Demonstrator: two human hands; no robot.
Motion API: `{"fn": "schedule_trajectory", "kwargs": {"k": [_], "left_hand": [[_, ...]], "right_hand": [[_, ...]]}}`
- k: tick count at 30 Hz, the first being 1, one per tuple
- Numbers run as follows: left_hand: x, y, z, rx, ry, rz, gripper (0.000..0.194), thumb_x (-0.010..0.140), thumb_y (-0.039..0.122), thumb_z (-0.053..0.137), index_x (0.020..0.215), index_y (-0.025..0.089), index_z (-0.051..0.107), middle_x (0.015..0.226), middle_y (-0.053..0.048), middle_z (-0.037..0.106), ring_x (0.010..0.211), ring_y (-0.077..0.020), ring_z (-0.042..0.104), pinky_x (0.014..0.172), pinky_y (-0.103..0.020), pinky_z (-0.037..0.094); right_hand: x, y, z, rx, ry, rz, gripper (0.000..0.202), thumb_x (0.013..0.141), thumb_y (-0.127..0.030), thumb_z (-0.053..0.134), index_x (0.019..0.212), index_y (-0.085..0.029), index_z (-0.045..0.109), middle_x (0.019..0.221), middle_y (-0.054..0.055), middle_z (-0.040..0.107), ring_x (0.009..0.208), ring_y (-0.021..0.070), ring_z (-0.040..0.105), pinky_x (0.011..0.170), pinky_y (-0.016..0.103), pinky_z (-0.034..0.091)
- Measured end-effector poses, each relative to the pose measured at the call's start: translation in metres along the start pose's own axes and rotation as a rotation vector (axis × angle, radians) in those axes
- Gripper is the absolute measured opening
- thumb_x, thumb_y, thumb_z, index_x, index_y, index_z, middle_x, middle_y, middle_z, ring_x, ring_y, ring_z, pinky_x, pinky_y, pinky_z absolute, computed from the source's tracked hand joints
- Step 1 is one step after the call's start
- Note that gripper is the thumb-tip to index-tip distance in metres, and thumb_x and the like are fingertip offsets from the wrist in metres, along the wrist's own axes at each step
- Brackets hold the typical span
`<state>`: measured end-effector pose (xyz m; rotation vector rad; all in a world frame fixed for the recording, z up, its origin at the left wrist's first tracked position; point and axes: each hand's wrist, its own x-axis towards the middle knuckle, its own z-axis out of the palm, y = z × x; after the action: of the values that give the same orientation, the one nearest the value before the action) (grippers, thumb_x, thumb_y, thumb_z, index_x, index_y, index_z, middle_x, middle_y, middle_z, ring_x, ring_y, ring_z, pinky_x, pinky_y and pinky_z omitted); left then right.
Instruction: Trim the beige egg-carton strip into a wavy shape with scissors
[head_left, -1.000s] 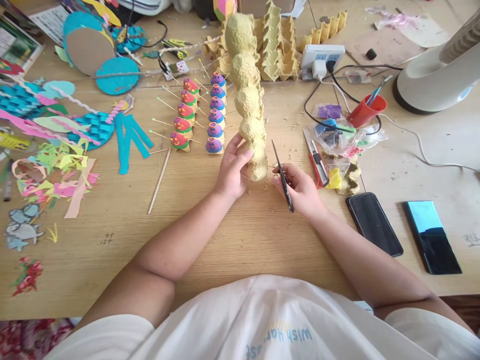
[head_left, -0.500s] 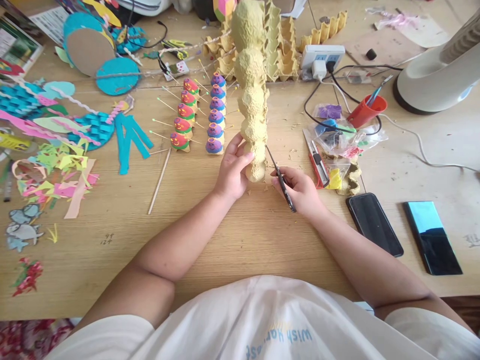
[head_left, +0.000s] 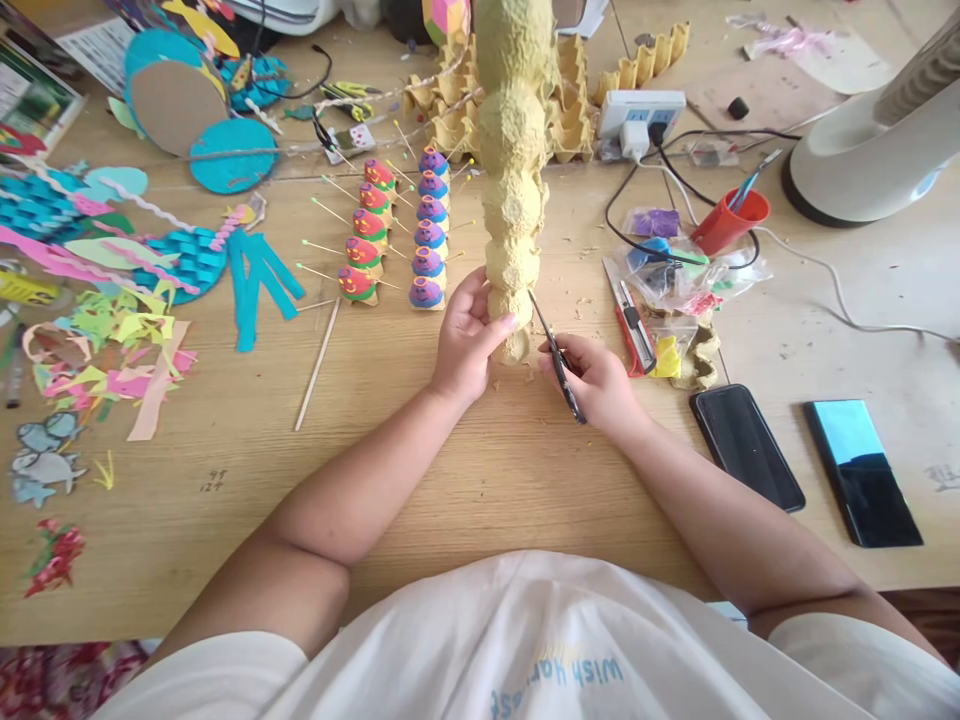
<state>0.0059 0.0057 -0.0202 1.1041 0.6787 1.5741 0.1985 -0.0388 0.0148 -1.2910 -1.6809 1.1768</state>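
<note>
A long strip of yellowish egg carton, a row of bumpy cups, stands upright before me. My left hand is closed on its lower end, thumb across the front. In my right hand is a pair of black-handled scissors, its blade against the strip's lower right edge. Whether the blades are parted I cannot tell. Left of the strip stand two painted egg-carton caterpillars, one red and green, the other blue and purple, with pins stuck in them.
A utility knife, clay bags and two phones lie to the right. Behind are a power strip, a red cup and more egg carton. Paper scraps and a thin stick lie left.
The egg carton strip has turned and shifted slightly right at its upper part. The scissors stay at its lower right edge, and both hands have barely moved.
</note>
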Motion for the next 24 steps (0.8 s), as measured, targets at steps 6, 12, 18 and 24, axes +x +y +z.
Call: {"fn": "schedule_trajectory", "kwargs": {"k": [6, 12, 18, 24], "left_hand": [[-0.001, 0.001, 0.000, 0.061, 0.004, 0.012, 0.062, 0.085, 0.045, 0.092, 0.141, 0.035, 0.066, 0.134, -0.003, 0.079, 0.126, -0.0235, 0.075, 0.109, -0.037, 0.057], [-0.001, 0.002, -0.001, 0.086, 0.011, 0.031, 0.062, 0.087, 0.048, 0.090, 0.143, 0.036, 0.065, 0.137, -0.003, 0.078, 0.132, -0.0254, 0.073, 0.115, -0.040, 0.056], [0.002, -0.001, -0.007, 0.097, 0.031, 0.024, 0.064, 0.087, 0.052, 0.090, 0.144, 0.037, 0.066, 0.144, -0.004, 0.075, 0.140, -0.0299, 0.068, 0.117, -0.044, 0.055], [0.002, -0.004, -0.011, 0.139, 0.019, 0.014, 0.070, 0.087, 0.058, 0.088, 0.149, 0.038, 0.063, 0.149, -0.006, 0.072, 0.144, -0.0335, 0.066, 0.120, -0.047, 0.054]], "right_hand": [[0.001, -0.002, 0.001, 0.043, -0.002, 0.011, 0.046, 0.093, -0.065, 0.075, 0.100, -0.020, 0.070, 0.077, -0.001, 0.062, 0.069, 0.0140, 0.050, 0.065, 0.030, 0.038], [0.000, -0.004, 0.000, 0.018, 0.019, 0.050, 0.050, 0.092, -0.067, 0.073, 0.105, -0.019, 0.070, 0.076, -0.002, 0.060, 0.067, 0.0147, 0.048, 0.065, 0.031, 0.036], [-0.004, -0.010, -0.004, -0.289, 0.053, 0.032, 0.036, 0.094, -0.053, 0.070, 0.108, -0.021, 0.075, 0.082, 0.004, 0.071, 0.075, 0.0200, 0.058, 0.069, 0.032, 0.037], [-0.004, -0.014, -0.002, -0.370, 0.042, 0.060, 0.032, 0.095, -0.051, 0.069, 0.107, -0.022, 0.076, 0.080, 0.004, 0.071, 0.071, 0.0198, 0.056, 0.067, 0.032, 0.036]]}}
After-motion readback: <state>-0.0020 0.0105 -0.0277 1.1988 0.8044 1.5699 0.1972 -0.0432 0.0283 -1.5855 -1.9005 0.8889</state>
